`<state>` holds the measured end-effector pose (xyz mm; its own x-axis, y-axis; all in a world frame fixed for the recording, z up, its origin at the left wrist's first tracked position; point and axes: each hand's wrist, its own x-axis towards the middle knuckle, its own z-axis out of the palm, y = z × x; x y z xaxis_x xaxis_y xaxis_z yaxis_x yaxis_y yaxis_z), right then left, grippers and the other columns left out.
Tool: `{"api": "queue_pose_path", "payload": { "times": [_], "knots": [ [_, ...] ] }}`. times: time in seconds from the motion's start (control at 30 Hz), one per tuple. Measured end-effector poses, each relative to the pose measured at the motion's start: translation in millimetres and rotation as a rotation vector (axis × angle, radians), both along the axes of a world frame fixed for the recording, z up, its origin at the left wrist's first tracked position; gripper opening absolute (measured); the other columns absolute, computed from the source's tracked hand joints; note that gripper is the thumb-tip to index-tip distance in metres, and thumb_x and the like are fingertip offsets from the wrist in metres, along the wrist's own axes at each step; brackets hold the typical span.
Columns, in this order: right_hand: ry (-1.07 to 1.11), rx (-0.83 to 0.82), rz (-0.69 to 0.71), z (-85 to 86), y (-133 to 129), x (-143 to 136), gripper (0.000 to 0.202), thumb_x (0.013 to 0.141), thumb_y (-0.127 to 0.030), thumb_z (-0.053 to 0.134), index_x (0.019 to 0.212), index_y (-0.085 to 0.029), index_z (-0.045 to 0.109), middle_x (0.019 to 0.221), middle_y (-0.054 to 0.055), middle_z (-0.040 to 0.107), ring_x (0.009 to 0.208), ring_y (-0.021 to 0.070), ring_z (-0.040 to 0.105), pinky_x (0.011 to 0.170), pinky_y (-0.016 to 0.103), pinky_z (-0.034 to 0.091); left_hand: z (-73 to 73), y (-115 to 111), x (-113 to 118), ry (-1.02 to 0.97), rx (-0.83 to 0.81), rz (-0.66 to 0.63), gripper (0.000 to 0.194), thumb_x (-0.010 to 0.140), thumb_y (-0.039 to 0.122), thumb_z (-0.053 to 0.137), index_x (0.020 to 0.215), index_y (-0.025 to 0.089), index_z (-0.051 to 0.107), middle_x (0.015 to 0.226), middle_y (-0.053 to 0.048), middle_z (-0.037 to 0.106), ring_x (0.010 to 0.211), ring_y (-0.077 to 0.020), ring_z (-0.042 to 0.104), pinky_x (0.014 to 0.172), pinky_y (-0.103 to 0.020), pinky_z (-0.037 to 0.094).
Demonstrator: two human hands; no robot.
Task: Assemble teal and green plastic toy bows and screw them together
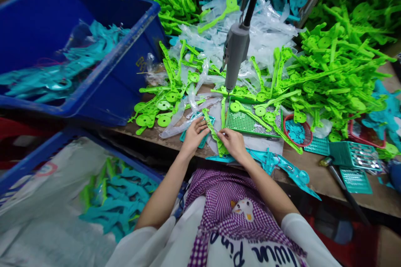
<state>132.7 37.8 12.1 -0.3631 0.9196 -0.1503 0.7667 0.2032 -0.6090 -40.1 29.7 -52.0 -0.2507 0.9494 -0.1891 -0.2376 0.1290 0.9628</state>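
A long green plastic part [214,132] lies lengthwise in front of me at the bench edge. My left hand [196,133] is beside it, fingers spread, fingertips close to its left side over a small teal tray. On the other side my right hand [232,142] pinches at the part's edge; whether something small is between the fingertips is too small to tell. A teal plastic assembly [283,164] lies right of my right hand along the bench edge. Above hangs a grey electric screwdriver [236,52], tip down, touched by neither hand.
A green tray [241,122] holds small metal pieces, with green parts across it. Further right are a red basket [297,130] of teal pieces and a black-handled tool [344,190]. Green parts [338,71] pile up behind. A blue bin [125,62] stands left.
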Motion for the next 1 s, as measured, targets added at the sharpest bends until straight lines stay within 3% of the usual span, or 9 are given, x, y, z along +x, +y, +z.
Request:
{"api": "queue_pose_path", "payload": {
  "times": [0.23,0.37,0.5,0.6,0.77,1.0],
  "knots": [
    [-0.085,0.111,0.035,29.0,39,-35,0.025,0.098,-0.036,0.047,0.102,-0.024,0.068,0.093,0.004,0.075,0.086,0.0201,0.068,0.069,0.026,0.040,8.5,6,2,0.040,-0.003,0.032,0.067,0.055,0.026,0.083,0.115,0.019,0.054,0.102,-0.007,0.070,0.091,-0.0205,0.069,0.089,-0.040,0.055],
    [0.062,0.101,-0.105,21.0,56,-39,0.022,0.096,-0.033,0.050,0.099,-0.021,0.067,0.091,0.004,0.074,0.083,0.0174,0.067,0.068,0.024,0.040,12.4,7,4,0.010,-0.032,0.046,0.070,0.052,0.024,0.082,0.116,0.018,0.054,0.098,-0.005,0.070,0.085,-0.0184,0.068,0.086,-0.038,0.055],
    [0.159,0.121,-0.221,10.5,48,-24,0.025,0.097,-0.035,0.048,0.099,-0.019,0.067,0.079,0.001,0.072,0.069,0.0145,0.063,0.065,0.023,0.039,13.9,7,4,0.013,-0.035,0.036,0.070,0.052,0.022,0.082,0.115,0.018,0.054,0.098,-0.005,0.070,0.086,-0.0189,0.068,0.085,-0.038,0.056],
    [0.080,0.147,-0.082,9.2,30,-13,0.022,0.096,-0.034,0.051,0.094,-0.020,0.067,0.081,0.002,0.072,0.072,0.0145,0.063,0.066,0.023,0.037,13.4,7,3,0.011,-0.045,0.038,0.071,0.051,0.022,0.082,0.116,0.018,0.053,0.098,-0.005,0.069,0.085,-0.0192,0.068,0.084,-0.038,0.056],
    [-0.228,0.133,0.206,12.0,8,-8,0.020,0.098,-0.027,0.049,0.094,-0.020,0.066,0.098,0.006,0.075,0.088,0.0163,0.066,0.078,0.027,0.035,13.4,7,1,0.005,-0.075,0.029,0.067,0.055,0.026,0.081,0.116,0.018,0.053,0.100,-0.006,0.069,0.084,-0.0169,0.067,0.087,-0.037,0.054],
    [-0.405,0.068,0.354,30.3,15,-13,0.025,0.100,-0.027,0.041,0.107,-0.020,0.065,0.109,0.009,0.073,0.096,0.0207,0.067,0.083,0.030,0.038,12.5,-2,3,0.041,-0.018,-0.097,0.080,0.056,0.027,0.086,0.126,0.024,0.048,0.125,-0.010,0.060,0.112,-0.0238,0.062,0.096,-0.041,0.053]
  ]
}}
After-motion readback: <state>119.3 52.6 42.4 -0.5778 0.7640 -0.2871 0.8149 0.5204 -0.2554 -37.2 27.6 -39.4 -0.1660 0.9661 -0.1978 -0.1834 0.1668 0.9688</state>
